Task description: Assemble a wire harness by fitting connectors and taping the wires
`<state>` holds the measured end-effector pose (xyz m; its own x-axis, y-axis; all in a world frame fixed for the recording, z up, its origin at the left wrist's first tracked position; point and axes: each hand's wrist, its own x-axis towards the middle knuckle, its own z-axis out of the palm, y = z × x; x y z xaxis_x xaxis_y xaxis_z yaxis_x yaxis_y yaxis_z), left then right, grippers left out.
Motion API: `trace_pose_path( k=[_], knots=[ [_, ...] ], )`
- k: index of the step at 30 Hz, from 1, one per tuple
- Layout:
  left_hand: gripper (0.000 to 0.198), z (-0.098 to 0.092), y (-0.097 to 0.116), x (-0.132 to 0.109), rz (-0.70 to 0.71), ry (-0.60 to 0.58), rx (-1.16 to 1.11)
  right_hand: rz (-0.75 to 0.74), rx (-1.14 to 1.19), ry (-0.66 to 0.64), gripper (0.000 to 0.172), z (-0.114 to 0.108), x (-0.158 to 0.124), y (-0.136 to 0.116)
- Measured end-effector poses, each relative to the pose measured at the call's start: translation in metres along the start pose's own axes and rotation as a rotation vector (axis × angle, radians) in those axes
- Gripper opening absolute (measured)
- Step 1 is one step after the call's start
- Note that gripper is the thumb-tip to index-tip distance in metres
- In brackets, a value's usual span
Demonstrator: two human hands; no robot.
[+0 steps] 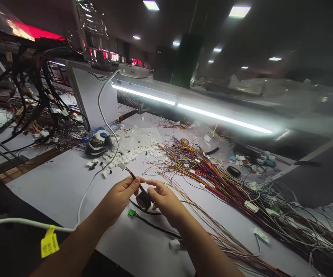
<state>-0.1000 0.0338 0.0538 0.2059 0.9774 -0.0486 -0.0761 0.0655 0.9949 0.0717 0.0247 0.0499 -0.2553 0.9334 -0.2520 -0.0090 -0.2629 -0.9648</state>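
Note:
My left hand (123,194) pinches a black-wrapped wire bundle (133,176) between thumb and fingers. A white connector (122,166) sits on the bundle's far end, with a short stretch of coloured wires behind it. My right hand (162,198) is closed on a roll of black tape (144,201), hanging just beneath the bundle. A strip of the tape runs from the roll up to the bundle. Below the hands, a green connector (131,213) on a black-wrapped cable lies on the white table (62,181).
Many loose coloured wires (212,177) spread across the right side. White connectors (126,156) lie heaped beyond my hands, beside a bagged black-and-white roll (99,142). A white cable (82,204) with a yellow tag (50,243) crosses the left. A lit tube lamp (224,117) hangs under the shelf.

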Motion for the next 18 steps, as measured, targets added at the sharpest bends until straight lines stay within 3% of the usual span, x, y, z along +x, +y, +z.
trace_pose_path(
  k=[3, 5, 8, 11, 14, 18],
  knots=[
    [0.032, -0.002, 0.006, -0.005, 0.003, -0.061, -0.051, 0.048, 0.087, -0.126, 0.047, 0.006, 0.006, -0.011],
    [0.031, -0.001, 0.007, -0.006, 0.039, -0.038, -0.036, 0.050, 0.196, -0.139, 0.050, 0.007, 0.013, -0.015],
    [0.031, -0.001, -0.001, -0.004, 0.072, 0.107, -0.052, -0.024, 0.287, 0.084, 0.055, 0.005, 0.022, -0.012],
    [0.033, 0.000, -0.013, 0.000, -0.042, 0.215, -0.231, -0.206, 0.390, 0.322, 0.051, 0.005, 0.020, -0.005],
    [0.032, 0.003, -0.021, 0.006, -0.168, 0.243, -0.465, -0.387, 0.407, 0.331, 0.039, 0.011, 0.002, -0.003],
    [0.029, 0.007, -0.022, 0.010, -0.184, 0.228, -0.653, -0.480, 0.310, 0.264, 0.030, 0.021, -0.019, -0.008]
  ],
)
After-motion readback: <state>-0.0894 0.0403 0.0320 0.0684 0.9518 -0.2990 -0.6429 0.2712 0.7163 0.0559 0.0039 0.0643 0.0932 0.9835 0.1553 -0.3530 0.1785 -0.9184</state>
